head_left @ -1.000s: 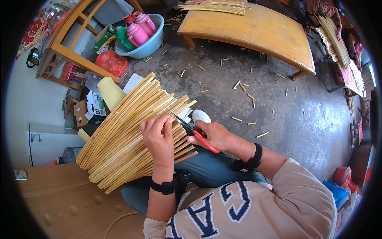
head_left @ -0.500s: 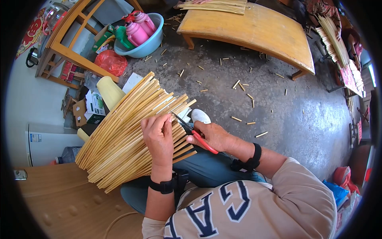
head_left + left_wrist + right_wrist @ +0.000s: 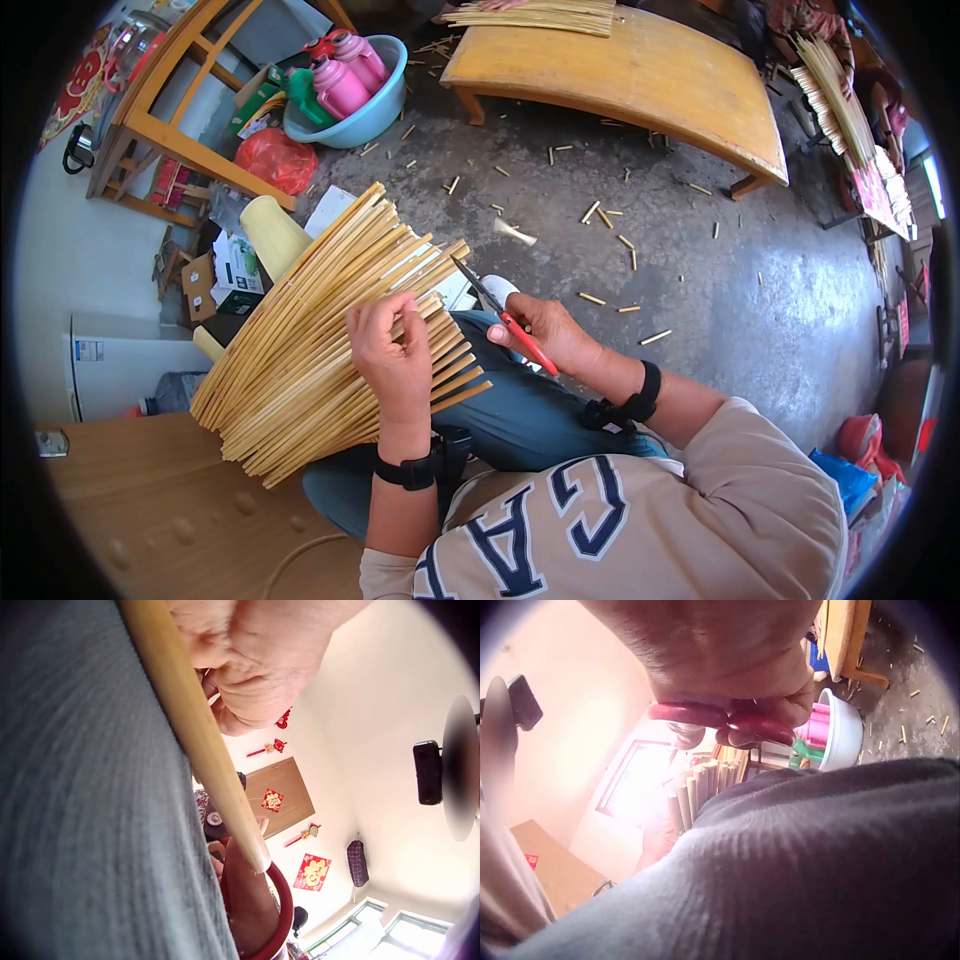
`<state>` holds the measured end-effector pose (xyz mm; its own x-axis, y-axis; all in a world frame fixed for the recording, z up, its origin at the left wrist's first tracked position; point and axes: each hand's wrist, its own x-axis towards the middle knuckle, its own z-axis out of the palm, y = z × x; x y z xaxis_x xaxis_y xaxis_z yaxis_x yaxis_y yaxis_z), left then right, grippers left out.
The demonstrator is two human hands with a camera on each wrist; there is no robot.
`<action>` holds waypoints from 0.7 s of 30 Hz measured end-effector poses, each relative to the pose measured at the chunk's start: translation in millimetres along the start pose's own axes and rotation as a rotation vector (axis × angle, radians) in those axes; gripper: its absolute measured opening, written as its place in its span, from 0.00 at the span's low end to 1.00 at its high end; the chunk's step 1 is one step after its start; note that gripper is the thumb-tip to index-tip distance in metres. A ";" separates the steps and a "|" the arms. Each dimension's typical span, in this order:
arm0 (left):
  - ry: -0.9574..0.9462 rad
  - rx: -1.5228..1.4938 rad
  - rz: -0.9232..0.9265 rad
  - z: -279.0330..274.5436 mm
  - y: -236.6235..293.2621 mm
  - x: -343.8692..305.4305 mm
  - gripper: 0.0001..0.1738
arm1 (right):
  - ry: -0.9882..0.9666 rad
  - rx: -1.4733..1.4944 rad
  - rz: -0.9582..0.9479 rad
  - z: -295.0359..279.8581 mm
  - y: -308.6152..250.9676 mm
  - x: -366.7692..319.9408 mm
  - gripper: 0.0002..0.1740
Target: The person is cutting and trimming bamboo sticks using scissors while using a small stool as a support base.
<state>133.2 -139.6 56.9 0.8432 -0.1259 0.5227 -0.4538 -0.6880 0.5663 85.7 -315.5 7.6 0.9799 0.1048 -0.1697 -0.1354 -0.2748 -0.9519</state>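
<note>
A fan-shaped bundle of pale yellow stalks lies across the person's lap in the head view, its cut ends toward the right. The left hand rests over it, fingers curled and pinching at the stalks near those ends; its fingertips are partly hidden. A pair of red-handled scissors is in the right hand, the blades parted and pointing at the upper stalk ends. A short blurred stalk piece shows just beyond the blade tips. One stalk runs close past the left hand in the left wrist view.
Short stalk offcuts litter the dark floor. A low wooden table stands ahead, with more stalks on it. A blue tub with pink bottles sits upper left. Another person is at upper right.
The blades have come away from the stalk that stuck out past the left hand; its end is gone, and a blurred piece shows beyond. The left hand has shifted slightly left.
</note>
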 end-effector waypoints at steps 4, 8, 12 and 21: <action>0.066 0.007 -0.060 3.4 -1.9 -3.2 0.11 | -0.130 -0.122 0.057 -6.2 9.1 -2.8 0.34; 0.010 0.015 -0.123 1.6 1.7 -5.3 0.13 | -0.192 -0.145 0.089 -8.3 10.5 1.8 0.36; 0.025 0.038 -0.094 2.2 -0.3 -6.3 0.15 | -0.225 -0.100 0.087 -6.6 7.0 6.4 0.35; 0.038 0.064 -0.096 3.6 2.5 -4.6 0.13 | -0.210 -0.051 0.007 -2.7 1.2 19.4 0.36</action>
<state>129.2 -143.3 53.6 0.8698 -0.0308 0.4924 -0.3510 -0.7399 0.5739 105.0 -316.4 3.9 0.9262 0.2981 -0.2309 -0.1296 -0.3234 -0.9373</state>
